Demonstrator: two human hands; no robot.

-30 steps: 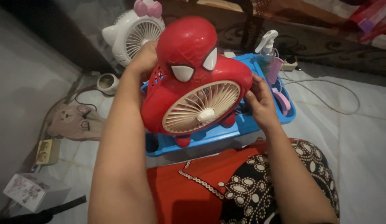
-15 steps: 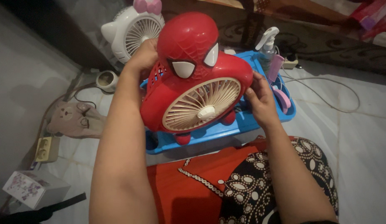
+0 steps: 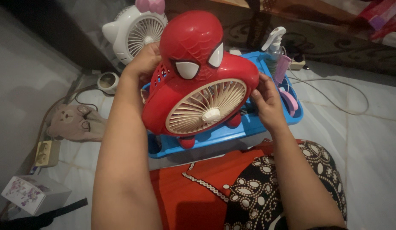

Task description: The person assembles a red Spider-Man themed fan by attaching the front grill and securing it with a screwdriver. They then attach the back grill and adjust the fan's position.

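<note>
Gripping red fan [image 3: 200, 76] both sides: my left hand [image 3: 143, 61] clasped rear, right hand [image 3: 266, 100] clasped edge. Judged best kept level over blue tray [image 3: 215, 135], fingers off grille.

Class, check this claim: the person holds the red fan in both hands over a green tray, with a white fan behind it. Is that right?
Not quite: the tray is blue, not green, as the head view shows. The rest stands: the left hand and right hand hold the red fan over it, with the white fan behind.
</note>
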